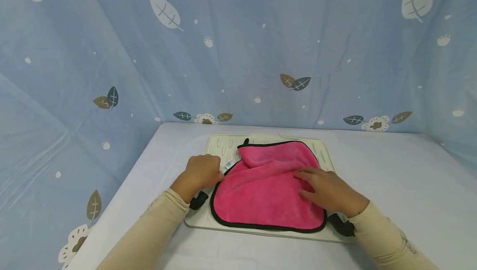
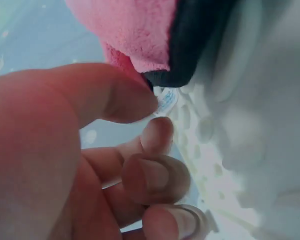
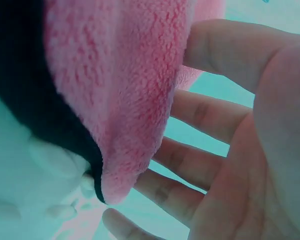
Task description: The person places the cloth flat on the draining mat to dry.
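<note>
On the cream ribbed mat in the middle of the white table, a pink microfibre cloth with black edging is lying partly folded, its far portion rumpled back over the near portion. The left hand is curling at the cloth's left edge; in the left wrist view the thumb and fingers are closing on the black-trimmed corner beside a small white label, though whether the hem is truly pinched cannot be told, since the thumb is hiding the contact. The right hand is lying flat and relaxed on the cloth's right half, fingers extended against the pile and grasping nothing. Several risks are arising from this arrangement: the left pinch is looking shallow, so the corner is liable to slip free under any pull; the flat right hand is anchoring by pressure alone, so the plush fabric is likely to slide and bunch; and the light mat is apt to be dragging across the smooth table along with the cloth.
</note>
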The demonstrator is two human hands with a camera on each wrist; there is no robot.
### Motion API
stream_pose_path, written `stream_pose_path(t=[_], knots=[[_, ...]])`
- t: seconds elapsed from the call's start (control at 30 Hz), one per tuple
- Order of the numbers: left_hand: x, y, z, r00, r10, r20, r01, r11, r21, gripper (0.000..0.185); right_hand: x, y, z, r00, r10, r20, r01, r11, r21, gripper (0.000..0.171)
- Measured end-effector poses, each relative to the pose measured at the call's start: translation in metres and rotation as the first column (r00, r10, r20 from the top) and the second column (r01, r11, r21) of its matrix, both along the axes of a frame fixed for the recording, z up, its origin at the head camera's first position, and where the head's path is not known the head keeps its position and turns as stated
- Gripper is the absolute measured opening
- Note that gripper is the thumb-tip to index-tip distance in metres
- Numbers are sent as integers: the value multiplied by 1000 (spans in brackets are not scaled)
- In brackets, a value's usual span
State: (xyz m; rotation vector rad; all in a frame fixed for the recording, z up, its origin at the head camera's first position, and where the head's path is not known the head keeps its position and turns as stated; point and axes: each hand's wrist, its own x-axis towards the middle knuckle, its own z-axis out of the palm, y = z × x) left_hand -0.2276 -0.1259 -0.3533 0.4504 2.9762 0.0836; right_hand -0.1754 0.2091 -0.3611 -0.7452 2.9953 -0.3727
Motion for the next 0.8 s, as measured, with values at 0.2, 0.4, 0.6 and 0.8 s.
stream_pose_path(t=[0.2,0.4,0.6,0.8], knots=[[-3,4,-6,999,-15,-51,19,998,63,19,-4,6,-2,996,-38,-82,37,999,-21,41],[-4,7,-12,999,-15,-52,19,997,75,23,-10,13,-2,985,-112,-128,110,994,-23,48],[-4,8,-15,997,-36,-63,41,996,80,25,-14,19,-5,987,-163,-12,162,986,-35,52],[-3,10,-15,995,-70,-76,77,992,96,19,-15,21,-6,987,-157,31,158,986,-50,54]])
